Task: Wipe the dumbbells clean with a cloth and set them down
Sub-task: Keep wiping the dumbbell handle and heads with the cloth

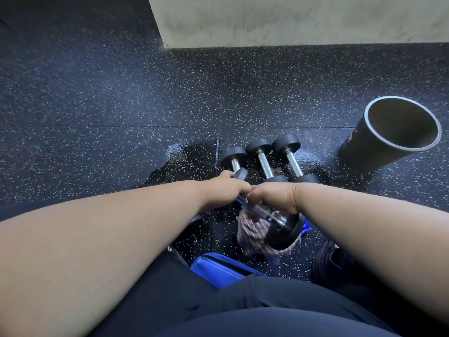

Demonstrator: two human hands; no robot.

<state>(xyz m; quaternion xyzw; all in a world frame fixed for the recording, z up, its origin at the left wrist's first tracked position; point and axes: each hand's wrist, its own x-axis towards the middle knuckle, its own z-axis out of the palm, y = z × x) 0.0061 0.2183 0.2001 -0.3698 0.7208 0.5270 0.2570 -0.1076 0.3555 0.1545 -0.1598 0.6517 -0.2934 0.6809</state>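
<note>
The held dumbbell (267, 210) sits at frame centre, gripped by the left hand (226, 188) at its 10 o'clock end and the right hand (274, 195) over its handle. A cloth (252, 237) hangs under it, toward 6 o'clock. Three dumbbells (264, 161) lie side by side on the floor (97, 117) at 12 o'clock from the hands. A tube (388, 135) lies at 2 o'clock, well apart. A wall (291, 18) stands behind, at 12 o'clock.

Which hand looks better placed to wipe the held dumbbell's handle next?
Probably the right hand: it sits on the handle of the held dumbbell, with the cloth hanging just below it. The left hand grips the far end, steadying it.
</note>
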